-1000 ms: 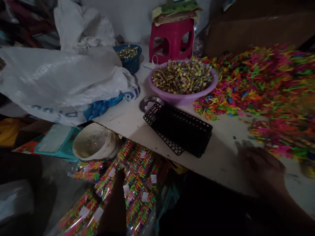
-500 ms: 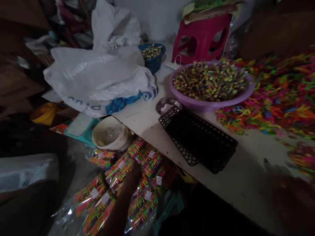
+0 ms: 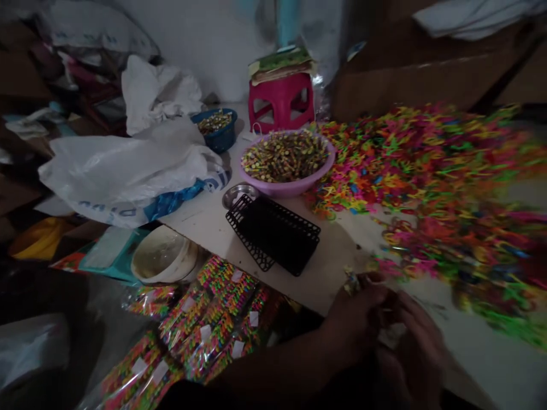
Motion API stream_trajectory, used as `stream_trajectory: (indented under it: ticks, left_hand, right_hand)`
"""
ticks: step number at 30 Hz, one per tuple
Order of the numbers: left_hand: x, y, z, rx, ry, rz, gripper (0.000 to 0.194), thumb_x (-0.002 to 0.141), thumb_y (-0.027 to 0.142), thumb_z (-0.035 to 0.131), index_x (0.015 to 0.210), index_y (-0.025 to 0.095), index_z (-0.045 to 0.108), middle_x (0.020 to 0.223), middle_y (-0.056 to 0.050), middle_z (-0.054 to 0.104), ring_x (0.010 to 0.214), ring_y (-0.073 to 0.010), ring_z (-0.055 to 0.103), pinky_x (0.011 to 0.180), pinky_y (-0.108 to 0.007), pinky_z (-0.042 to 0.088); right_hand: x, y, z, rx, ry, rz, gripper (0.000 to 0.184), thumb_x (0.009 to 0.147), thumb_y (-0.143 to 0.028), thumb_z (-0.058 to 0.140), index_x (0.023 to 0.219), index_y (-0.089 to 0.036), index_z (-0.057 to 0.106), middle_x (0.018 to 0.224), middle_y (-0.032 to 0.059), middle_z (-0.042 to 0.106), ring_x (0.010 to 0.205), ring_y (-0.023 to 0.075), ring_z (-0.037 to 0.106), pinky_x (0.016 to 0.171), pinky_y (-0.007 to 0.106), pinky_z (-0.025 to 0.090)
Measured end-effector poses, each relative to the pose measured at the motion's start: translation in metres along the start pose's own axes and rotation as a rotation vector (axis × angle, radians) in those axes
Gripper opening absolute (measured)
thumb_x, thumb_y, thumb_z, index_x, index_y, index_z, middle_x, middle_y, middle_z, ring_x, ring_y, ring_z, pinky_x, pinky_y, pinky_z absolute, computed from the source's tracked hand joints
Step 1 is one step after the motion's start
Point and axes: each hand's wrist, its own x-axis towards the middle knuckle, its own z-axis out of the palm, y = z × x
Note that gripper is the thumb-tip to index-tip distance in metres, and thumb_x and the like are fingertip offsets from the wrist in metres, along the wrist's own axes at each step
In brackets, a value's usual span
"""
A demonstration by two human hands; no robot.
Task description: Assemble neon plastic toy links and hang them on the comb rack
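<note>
My left hand [image 3: 356, 316] is closed over the table's front part. A small bundle of pale-tipped sticks [image 3: 351, 282] pokes out at its upper edge, partly hidden and blurred. Close by on the right, my right hand [image 3: 416, 341] has its fingers stretched toward the left one, and the fingertips of both come near or touch. Similar short sticks fill a purple basin [image 3: 290, 188] farther back. Right of the hands spreads a heap of bright plastic pieces [image 3: 393, 165]. Black perforated trays [image 3: 277, 236] lie stacked askew to the left of the hands.
Below the table's left edge lie clear bags of colourful pieces [image 3: 217, 285] with white labels, beside a whitish bucket [image 3: 160, 256]. A metal bowl [image 3: 231, 196], a blue basin [image 3: 222, 139], a white sack [image 3: 128, 165] and a pink stool [image 3: 280, 94] stand farther back.
My left hand has risen from the bagged pieces to the table, beside my right hand. The view has swung right, showing more of the plastic heap.
</note>
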Motion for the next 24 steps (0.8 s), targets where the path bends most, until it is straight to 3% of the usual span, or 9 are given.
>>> stream_trajectory:
  ticks: [4,7,10,14,19,24]
  left_hand:
    - [0.002,-0.029,0.011,-0.006,-0.011,0.004,0.053,0.057,0.016,0.075,0.105,0.021,0.055,0.086,-0.003,0.066,0.077,-0.0127,0.062,0.077,-0.024,0.042]
    - [0.006,-0.036,-0.002,0.097,0.056,0.045,0.049,0.062,0.022,0.073,0.106,0.023,0.054,0.096,-0.003,0.065,0.087,-0.0141,0.061,0.083,-0.026,0.041]
    - [0.016,-0.023,-0.020,0.224,0.127,0.005,0.028,0.065,0.032,0.071,0.084,0.015,0.060,0.086,-0.005,0.064,0.081,-0.0163,0.062,0.071,-0.025,0.045]
    - [0.031,0.006,-0.039,0.374,0.357,-0.005,0.041,0.053,0.037,0.079,0.083,0.018,0.058,0.079,0.000,0.064,0.065,-0.0131,0.061,0.054,-0.023,0.046]
    - [0.038,0.020,-0.050,0.715,0.248,0.075,0.047,0.060,0.042,0.073,0.096,0.019,0.056,0.066,0.003,0.062,0.043,-0.0053,0.051,0.038,-0.015,0.034]
    - [0.047,0.017,-0.057,1.060,0.222,0.146,0.040,0.063,0.046,0.068,0.084,0.013,0.062,0.043,0.003,0.054,0.033,-0.0048,0.038,0.033,-0.016,0.024]
  right_hand:
    - [-0.002,0.008,0.003,-0.017,0.063,0.004,0.044,0.088,-0.032,0.034,0.130,-0.017,0.036,0.135,0.0153,0.034,0.127,0.0322,0.028,0.096,0.061,0.024]
    - [-0.002,0.015,-0.002,-0.031,-0.097,-0.059,0.047,0.090,-0.033,0.028,0.134,-0.018,0.030,0.137,0.0146,0.032,0.130,0.0327,0.021,0.096,0.059,0.026]
    - [0.008,0.028,-0.007,-0.064,-0.220,-0.119,0.042,0.089,-0.031,0.033,0.128,-0.019,0.039,0.130,0.0133,0.042,0.123,0.0292,0.034,0.093,0.051,0.035]
    - [0.041,0.068,-0.007,-0.326,-0.153,0.083,0.025,0.085,-0.026,0.043,0.104,-0.020,0.059,0.100,0.0084,0.060,0.097,0.0213,0.052,0.083,0.037,0.043]
    - [0.062,0.096,-0.002,-0.738,-0.465,0.291,0.019,0.080,-0.031,0.053,0.088,-0.018,0.065,0.110,0.0101,0.056,0.098,0.0266,0.046,0.079,0.038,0.037]
    - [0.056,0.086,-0.004,-0.734,-0.577,0.459,0.023,0.078,-0.039,0.057,0.087,-0.019,0.064,0.106,0.0095,0.057,0.095,0.0247,0.048,0.078,0.034,0.034]
